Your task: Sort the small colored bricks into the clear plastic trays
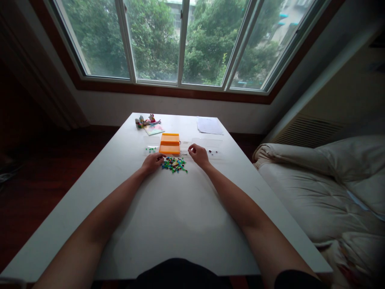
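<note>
A small heap of tiny coloured building bricks (175,164) lies on the white table (168,216). My left hand (153,162) rests just left of the heap, fingers curled, fingertips at its edge. My right hand (199,155) sits to the right of the heap, fingers pinched together near a clear bag. Whether either hand holds a brick is too small to tell. An orange tray (170,144) stands right behind the heap.
Clear plastic bags lie left (151,146) and right (210,147) of the tray. A small built toy model (146,120), a pastel booklet (154,129) and a white paper sheet (209,125) sit at the far end. A bed with a quilt (325,188) is at right.
</note>
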Demonstrator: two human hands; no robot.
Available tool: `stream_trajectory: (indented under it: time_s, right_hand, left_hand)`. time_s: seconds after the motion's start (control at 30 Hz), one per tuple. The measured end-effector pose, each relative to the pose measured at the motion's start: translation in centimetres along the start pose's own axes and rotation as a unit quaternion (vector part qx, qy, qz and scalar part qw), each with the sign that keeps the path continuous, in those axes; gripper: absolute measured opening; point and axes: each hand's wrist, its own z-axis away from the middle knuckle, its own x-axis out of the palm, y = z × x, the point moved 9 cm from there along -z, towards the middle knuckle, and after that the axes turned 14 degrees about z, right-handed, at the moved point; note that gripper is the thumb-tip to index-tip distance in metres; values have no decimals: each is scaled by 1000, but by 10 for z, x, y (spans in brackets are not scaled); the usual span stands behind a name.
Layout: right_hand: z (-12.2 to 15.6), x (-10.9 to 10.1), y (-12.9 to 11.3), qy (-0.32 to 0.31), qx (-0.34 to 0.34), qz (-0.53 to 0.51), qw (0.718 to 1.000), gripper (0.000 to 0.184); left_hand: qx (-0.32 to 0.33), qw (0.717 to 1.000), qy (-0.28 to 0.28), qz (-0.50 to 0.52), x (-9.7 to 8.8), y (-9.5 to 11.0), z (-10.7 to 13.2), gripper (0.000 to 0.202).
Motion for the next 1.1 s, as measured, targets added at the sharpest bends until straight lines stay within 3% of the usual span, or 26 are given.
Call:
stream_trajectory:
  time_s: [0.13, 0.2, 0.33, 0.5, 1.1]
  right_hand:
    - [-12, 10, -6, -6, 21, 39, 999, 18]
    - [-12, 20, -21, -26, -23, 38, 999, 17]
    - [-1, 45, -67, -97, -173, 10, 980, 18]
    - [6, 63, -96, -158, -231, 21, 960, 18]
    - [11, 65, -108, -236, -241, 93, 937, 17]
  left_hand:
    - [3, 1000, 0, -3, -1, 0, 0, 30]
    - [8, 1000, -3, -4, -1, 1, 0, 30]
    - [13, 1000, -4, -9, 0, -1, -2, 29]
    - [20, 1000, 0, -9, 1, -4, -2, 28]
    - [24, 1000, -6, -18, 1, -2, -2, 26]
